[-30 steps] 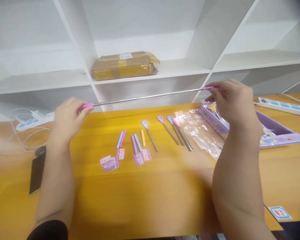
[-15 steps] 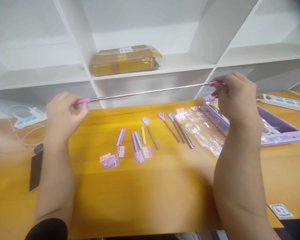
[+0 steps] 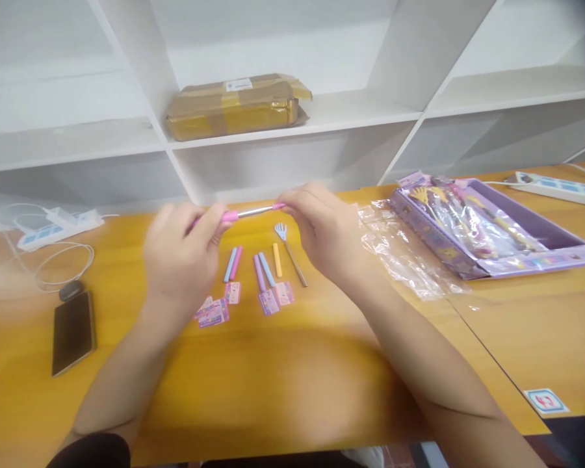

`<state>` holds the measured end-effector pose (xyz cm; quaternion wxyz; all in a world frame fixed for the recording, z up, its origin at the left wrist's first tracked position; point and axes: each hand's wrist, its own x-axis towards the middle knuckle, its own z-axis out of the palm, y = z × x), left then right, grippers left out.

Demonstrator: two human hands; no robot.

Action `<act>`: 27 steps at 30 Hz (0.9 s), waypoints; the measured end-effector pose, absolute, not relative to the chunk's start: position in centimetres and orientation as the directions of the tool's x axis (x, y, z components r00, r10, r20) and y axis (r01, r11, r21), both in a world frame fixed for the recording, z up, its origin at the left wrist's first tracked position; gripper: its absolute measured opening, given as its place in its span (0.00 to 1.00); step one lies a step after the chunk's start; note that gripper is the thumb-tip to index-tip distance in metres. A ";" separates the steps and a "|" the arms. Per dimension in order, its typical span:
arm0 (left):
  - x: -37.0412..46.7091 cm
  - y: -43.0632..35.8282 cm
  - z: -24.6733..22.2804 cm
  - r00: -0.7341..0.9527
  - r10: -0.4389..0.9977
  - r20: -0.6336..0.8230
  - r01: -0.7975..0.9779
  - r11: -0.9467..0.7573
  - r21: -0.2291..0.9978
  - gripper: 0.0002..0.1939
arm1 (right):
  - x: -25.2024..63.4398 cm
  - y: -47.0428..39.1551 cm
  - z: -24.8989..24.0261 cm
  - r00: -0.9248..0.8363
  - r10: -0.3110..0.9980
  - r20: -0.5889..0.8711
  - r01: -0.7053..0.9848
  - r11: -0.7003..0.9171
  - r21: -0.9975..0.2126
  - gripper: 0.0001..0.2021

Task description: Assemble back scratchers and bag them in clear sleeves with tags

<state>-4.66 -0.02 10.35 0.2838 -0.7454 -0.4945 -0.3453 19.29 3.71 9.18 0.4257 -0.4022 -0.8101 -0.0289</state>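
A pink-handled metal rod [image 3: 254, 211] is held level above the table, short between the hands. My left hand [image 3: 182, 250] is closed round its pink handle. At the other end, my right hand [image 3: 322, 231] grips the pink tip, mostly hidden by the fingers. Below lie a blue hand-shaped scratcher [image 3: 281, 231] on a metal rod, a yellow tube [image 3: 277, 260], blue and purple tubes [image 3: 259, 273], a blue and pink pair [image 3: 235, 264], and several small printed cards [image 3: 269, 301].
A purple box [image 3: 531, 221] with wrapped scratchers stands right, beside clear plastic bags [image 3: 394, 253]. A phone [image 3: 73, 333], a mouse-like dark object [image 3: 71, 290] and a power strip [image 3: 61, 229] are left. A taped carton [image 3: 234, 110] sits on the shelf behind.
Both hands have come together toward the middle, and the long metal rod between them has shortened. My right arm now covers the other scratchers, while the box shows more fully.
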 end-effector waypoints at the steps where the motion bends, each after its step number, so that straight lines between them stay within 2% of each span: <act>1: -4.7 -0.3 10.6 0.277 0.543 0.793 0.930 -0.358 -0.080 0.11 | 19.2 3.3 9.3 -0.313 0.630 0.711 0.670 0.677 -0.305 0.19; 5: -5.6 -0.3 11.1 0.336 0.617 0.711 0.894 -0.446 -0.036 0.12 | 20.6 2.7 10.2 -0.387 0.650 0.654 0.671 0.685 -0.284 0.13; 9: -5.6 0.1 10.9 0.349 0.657 0.668 0.877 -0.480 0.014 0.12 | 21.8 3.1 10.4 -0.447 0.659 0.606 0.662 0.699 -0.271 0.12; 18: -5.4 0.0 10.8 0.329 0.604 0.726 0.937 -0.301 -0.175 0.07 | 20.4 3.2 9.2 -0.512 0.657 0.553 0.663 0.711 -0.232 0.13; 27: -5.6 0.4 10.6 0.320 0.606 0.728 0.942 -0.285 -0.177 0.04 | 19.7 3.1 8.8 -0.556 0.614 0.561 0.642 0.745 -0.179 0.15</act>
